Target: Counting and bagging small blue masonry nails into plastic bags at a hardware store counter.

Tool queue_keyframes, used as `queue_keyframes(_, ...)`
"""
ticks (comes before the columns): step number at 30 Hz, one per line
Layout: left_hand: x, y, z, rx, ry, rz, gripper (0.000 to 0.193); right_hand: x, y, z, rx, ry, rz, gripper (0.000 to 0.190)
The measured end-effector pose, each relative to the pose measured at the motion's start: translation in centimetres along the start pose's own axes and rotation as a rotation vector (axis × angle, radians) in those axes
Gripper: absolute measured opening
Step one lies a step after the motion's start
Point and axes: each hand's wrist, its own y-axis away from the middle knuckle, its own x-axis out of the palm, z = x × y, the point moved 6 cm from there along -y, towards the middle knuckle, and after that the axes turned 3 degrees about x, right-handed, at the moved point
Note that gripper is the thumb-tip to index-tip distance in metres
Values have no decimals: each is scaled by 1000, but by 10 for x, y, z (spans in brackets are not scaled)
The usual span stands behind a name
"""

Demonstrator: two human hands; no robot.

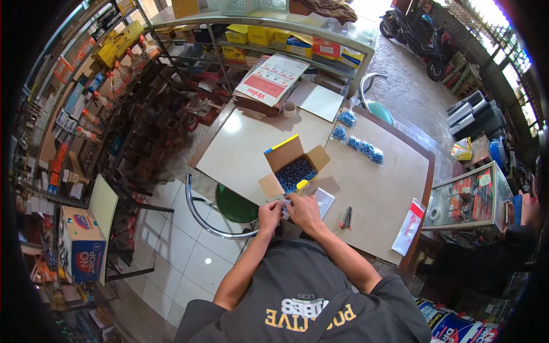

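Observation:
At the near edge of the table, my left hand (270, 216) and my right hand (306, 213) pinch a small clear plastic bag (286, 205) between their fingertips; a little blue shows in it. Just beyond them is an open cardboard box (283, 155), flaps spread, holding many small dark-blue pieces (296, 175) too small to identify. Beside my right hand lies a stack of flat clear plastic bags (326, 200). Further right rests a black stapler (346, 218). Several filled bags of blue pieces (354, 142) lie toward the far side of the table.
A printed carton stack (268, 83), a beige cup-like roll (289, 109) and a white panel (316, 99) occupy the far end. A plastic packet (408, 228) lies at the right edge. Green-seated chairs (233, 203) stand nearby. Another person's arm (525, 210) shows far right, beside a glass case (465, 199).

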Motion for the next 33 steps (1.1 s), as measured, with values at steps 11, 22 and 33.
queue_keyframes(11, -4, 4, 0, 7, 36, -37, 26, -25, -54, -11, -49, 34, -244, 27)
queue_keyframes(22, -7, 13, -9, -6, 28, -40, 27, 18, -87, -47, 115, 589, 31, 18)
queue_keyframes(33, -10, 10, -2, 6, 23, -20, 25, 23, -94, -49, 82, 492, 84, 14)
